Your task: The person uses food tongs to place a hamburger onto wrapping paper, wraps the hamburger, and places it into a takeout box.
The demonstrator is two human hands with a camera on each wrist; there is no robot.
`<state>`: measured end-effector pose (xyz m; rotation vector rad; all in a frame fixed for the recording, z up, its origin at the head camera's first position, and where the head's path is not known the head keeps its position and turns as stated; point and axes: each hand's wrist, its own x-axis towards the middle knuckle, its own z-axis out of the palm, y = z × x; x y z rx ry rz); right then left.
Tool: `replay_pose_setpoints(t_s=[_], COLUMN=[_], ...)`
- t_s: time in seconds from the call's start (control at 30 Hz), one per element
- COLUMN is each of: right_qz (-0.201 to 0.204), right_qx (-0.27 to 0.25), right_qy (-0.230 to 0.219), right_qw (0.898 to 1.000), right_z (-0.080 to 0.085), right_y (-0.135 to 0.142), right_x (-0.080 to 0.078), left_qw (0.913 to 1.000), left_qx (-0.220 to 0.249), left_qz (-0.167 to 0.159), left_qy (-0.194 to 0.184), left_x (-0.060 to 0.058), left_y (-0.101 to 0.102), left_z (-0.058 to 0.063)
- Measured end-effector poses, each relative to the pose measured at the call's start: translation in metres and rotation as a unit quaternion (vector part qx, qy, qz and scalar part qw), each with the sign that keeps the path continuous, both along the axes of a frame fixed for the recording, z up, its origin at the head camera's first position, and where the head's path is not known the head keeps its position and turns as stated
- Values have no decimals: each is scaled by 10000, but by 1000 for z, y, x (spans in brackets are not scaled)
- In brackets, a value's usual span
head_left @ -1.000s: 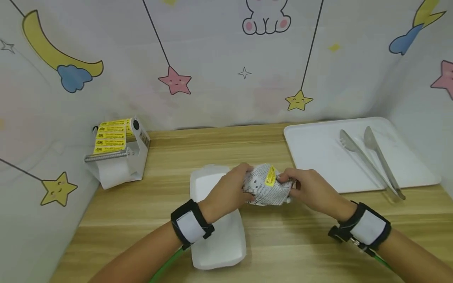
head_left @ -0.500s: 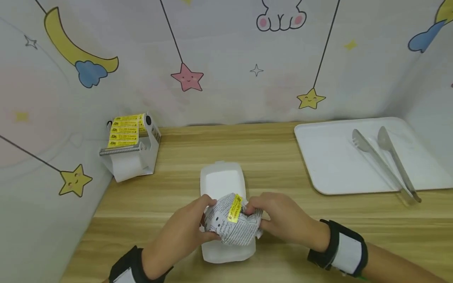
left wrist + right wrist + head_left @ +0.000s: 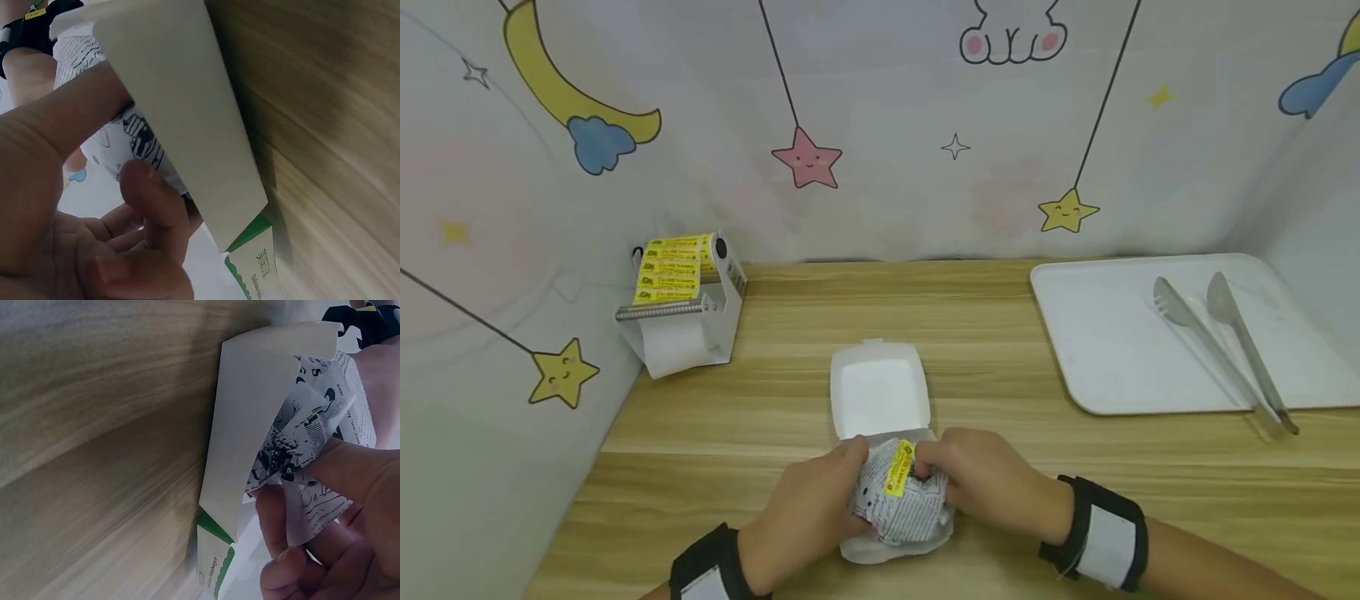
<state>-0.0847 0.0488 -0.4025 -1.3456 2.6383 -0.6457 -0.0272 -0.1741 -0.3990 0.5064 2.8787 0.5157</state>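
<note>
A paper-wrapped bundle (image 3: 913, 512), printed with newspaper-like text and bearing a yellow label (image 3: 898, 468), sits in the base of a white clamshell food box (image 3: 882, 392) whose lid is folded back. My left hand (image 3: 808, 510) grips the bundle's left side, its fingertips partly inside the box wall (image 3: 178, 115) in the left wrist view. On the opposite side, my right hand (image 3: 1000, 483) pinches the gathered paper; the right wrist view shows loose wrapper folds (image 3: 315, 425) between thumb and fingers. The bundle's contents are hidden.
A label dispenser (image 3: 685, 304) with a yellow sticker roll stands at the back left. At the right, a white tray (image 3: 1120, 350) holds metal tongs (image 3: 1217, 350), which overhang its front edge. A patterned cloth wall (image 3: 895, 200) rises behind the wooden table (image 3: 760, 400).
Both hands have carried the wrapped bundle left and toward me, from beside the box to over it and then down into its base. The head view has shifted slightly.
</note>
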Motion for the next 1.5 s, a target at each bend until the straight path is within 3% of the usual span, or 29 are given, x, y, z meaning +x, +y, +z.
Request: replay_pose_setpoints(t_s=[0.13, 0.37, 0.63, 0.73, 0.9, 1.1, 1.23, 1.5], right_qz=[-92, -302, 192, 452, 500, -142, -405, 201], right_qx=[44, 185, 128, 40, 27, -97, -70, -42], right_qy=[3, 144, -1000, -1168, -855, -237, -144, -259], right_qw=[9999, 9993, 9947, 9921, 9951, 9996, 9990, 9995], right_z=[-2, -4, 7, 10, 3, -4, -5, -7], right_y=[-2, -5, 9, 15, 13, 5, 5, 20], right_x=[0, 3, -2, -4, -4, -2, 0, 4], left_qw=[9997, 9990, 9990, 9991, 9988, 9987, 9969, 9995], left_qx=[-218, -404, -351, -324, -486, -460, -531, -131], left_qz=[-87, -100, 36, 67, 18, 85, 293, 294], left_qy=[70, -131, -267, -278, -61, 184, 495, 5], left_x=[0, -1, -1, -1, -3, -2, 0, 5], left_y=[3, 8, 8, 7, 7, 7, 7, 3], left_z=[-2, 1, 2, 3, 3, 1, -3, -4])
